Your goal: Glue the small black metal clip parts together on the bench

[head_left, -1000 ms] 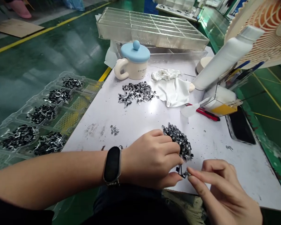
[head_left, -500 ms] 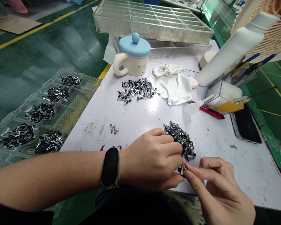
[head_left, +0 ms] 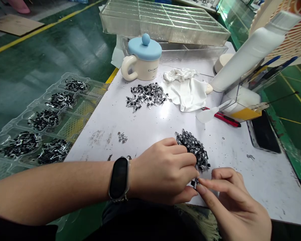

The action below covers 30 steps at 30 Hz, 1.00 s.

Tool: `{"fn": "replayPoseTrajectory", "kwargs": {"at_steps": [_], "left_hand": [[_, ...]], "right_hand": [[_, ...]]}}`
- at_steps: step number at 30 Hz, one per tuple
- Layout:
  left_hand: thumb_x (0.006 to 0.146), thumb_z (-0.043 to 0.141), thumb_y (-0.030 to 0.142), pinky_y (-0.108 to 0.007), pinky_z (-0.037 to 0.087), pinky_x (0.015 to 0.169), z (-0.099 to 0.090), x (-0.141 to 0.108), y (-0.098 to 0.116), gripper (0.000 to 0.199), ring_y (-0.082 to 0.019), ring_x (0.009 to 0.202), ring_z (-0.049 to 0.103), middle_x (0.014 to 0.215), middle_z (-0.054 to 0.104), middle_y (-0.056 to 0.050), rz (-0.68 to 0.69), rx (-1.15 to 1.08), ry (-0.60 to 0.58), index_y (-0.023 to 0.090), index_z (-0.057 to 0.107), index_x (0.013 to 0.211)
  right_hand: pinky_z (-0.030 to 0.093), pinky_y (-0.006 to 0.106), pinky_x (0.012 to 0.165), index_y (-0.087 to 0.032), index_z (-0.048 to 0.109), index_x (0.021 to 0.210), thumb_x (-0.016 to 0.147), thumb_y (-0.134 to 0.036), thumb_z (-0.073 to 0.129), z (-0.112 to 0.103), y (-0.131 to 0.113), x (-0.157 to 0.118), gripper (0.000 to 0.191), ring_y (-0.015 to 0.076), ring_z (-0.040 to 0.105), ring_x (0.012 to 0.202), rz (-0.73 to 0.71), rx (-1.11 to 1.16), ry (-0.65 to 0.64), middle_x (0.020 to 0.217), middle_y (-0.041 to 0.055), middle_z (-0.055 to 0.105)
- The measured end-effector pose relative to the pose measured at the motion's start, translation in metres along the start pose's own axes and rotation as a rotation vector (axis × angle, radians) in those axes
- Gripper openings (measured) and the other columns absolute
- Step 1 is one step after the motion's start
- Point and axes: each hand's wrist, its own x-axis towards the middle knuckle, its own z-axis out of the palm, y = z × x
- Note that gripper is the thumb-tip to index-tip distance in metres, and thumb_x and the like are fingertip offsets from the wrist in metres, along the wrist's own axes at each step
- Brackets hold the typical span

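Glossy green floor [head_left: 75, 47] and a clear moulded tray [head_left: 76, 125] lie left of the scuffed white tabletop [head_left: 150, 124]. At its near edge, my left hand [head_left: 165, 170] pinches a thin black clip [head_left: 193, 183], just short of a spiky heap [head_left: 194, 149]; my right hand [head_left: 240, 201] closes fingertips on that clip too. A flat phone [head_left: 264, 132] lies by the right edge.

The left hand [head_left: 165, 172], a watch [head_left: 119, 179] on its wrist, pinches a small black part [head_left: 193, 183] at the near edge of the table [head_left: 150, 129], while the right hand's [head_left: 235, 201] thumb and forefinger meet it there, their grip too small to make out. A dark heap [head_left: 197, 150] lies just beyond the fingers, with a looser pile [head_left: 148, 95] farther off, before a blue-lidded mug [head_left: 147, 70] and beside a white cloth [head_left: 190, 97]. Left of the table, a clear tray [head_left: 74, 125] holds more such parts; to the right are a red knife [head_left: 228, 119], a phone [head_left: 263, 132] and a leaning white bottle [head_left: 249, 55].
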Motion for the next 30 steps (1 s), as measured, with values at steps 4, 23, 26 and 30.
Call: {"fn": "replayPoseTrajectory", "kwargs": {"at_steps": [4, 23, 26, 30], "left_hand": [[0.081, 0.059, 0.034, -0.030, 0.039, 0.064, -0.0001, -0.0007, 0.0004, 0.024, -0.012, 0.066, 0.054, 0.071, 0.063, -0.001, -0.001, 0.002, -0.003, 0.014, 0.065, 0.071], [0.081, 0.059, 0.036, -0.030, 0.038, 0.063, 0.0015, -0.0011, -0.0007, 0.025, -0.012, 0.066, 0.053, 0.071, 0.062, -0.001, -0.002, -0.014, -0.007, 0.014, 0.064, 0.070], [0.083, 0.058, 0.035, -0.030, 0.039, 0.064, 0.0007, -0.0002, -0.0012, 0.024, -0.012, 0.066, 0.053, 0.074, 0.063, -0.001, 0.009, -0.021, 0.011, 0.014, 0.065, 0.075], [0.085, 0.055, 0.034, -0.030, 0.039, 0.064, 0.0004, 0.0005, -0.0011, 0.024, -0.012, 0.067, 0.055, 0.074, 0.064, -0.002, 0.034, -0.034, 0.055, 0.014, 0.067, 0.078]], "right_hand": [[0.044, 0.020, 0.058, -0.025, 0.067, 0.083, 0.079, -0.022, 0.066, -0.0043, 0.0024, 0.0001, 0.005, 0.0139, 0.052, 0.082, -0.045, -0.045, -0.009, 0.087, 0.0050, 0.051], [0.042, 0.025, 0.062, -0.027, 0.069, 0.087, 0.081, -0.022, 0.063, -0.0049, -0.0047, -0.0047, 0.009, 0.0157, 0.053, 0.083, -0.017, -0.047, -0.014, 0.091, 0.0050, 0.053], [0.039, 0.027, 0.063, -0.028, 0.068, 0.094, 0.081, -0.021, 0.064, -0.0070, -0.0050, -0.0030, 0.015, 0.0160, 0.051, 0.083, 0.032, -0.001, 0.072, 0.093, 0.0049, 0.051], [0.039, 0.029, 0.073, -0.027, 0.066, 0.094, 0.082, -0.028, 0.063, -0.0112, -0.0038, 0.0014, 0.013, 0.0190, 0.050, 0.097, 0.016, -0.084, 0.057, 0.100, 0.0057, 0.050]]}}
